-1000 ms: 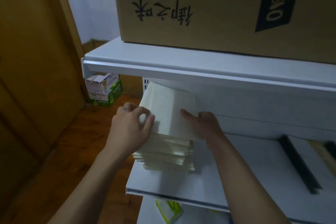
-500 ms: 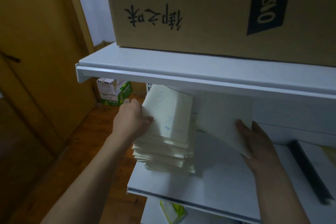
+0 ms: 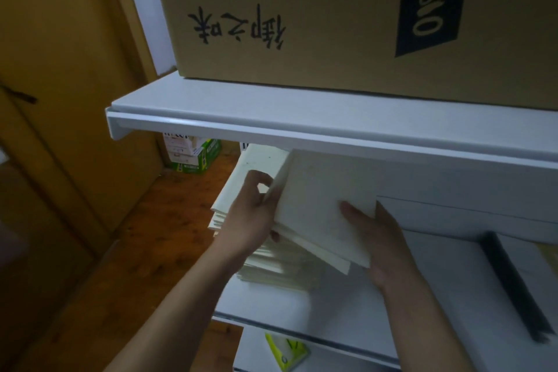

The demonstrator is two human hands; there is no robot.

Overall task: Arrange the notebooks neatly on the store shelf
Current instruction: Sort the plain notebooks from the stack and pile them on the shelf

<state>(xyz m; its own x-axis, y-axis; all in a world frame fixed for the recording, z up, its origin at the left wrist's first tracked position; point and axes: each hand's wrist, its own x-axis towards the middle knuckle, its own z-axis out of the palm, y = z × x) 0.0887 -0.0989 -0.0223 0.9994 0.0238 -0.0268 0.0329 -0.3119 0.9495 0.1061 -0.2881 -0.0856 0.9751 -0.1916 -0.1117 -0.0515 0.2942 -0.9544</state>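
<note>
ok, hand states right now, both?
Left hand: grips the left edge of the tilted notebooks.
Right hand: holds the same notebooks, thumb on top.

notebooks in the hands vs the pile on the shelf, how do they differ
The held notebooks, gripped at their sides by the left hand and right hand, are tilted above the shelf; the pile sits on it. The held notebooks are a thin few; the pile is many deep, with ragged edges. Both are plain cream.
</note>
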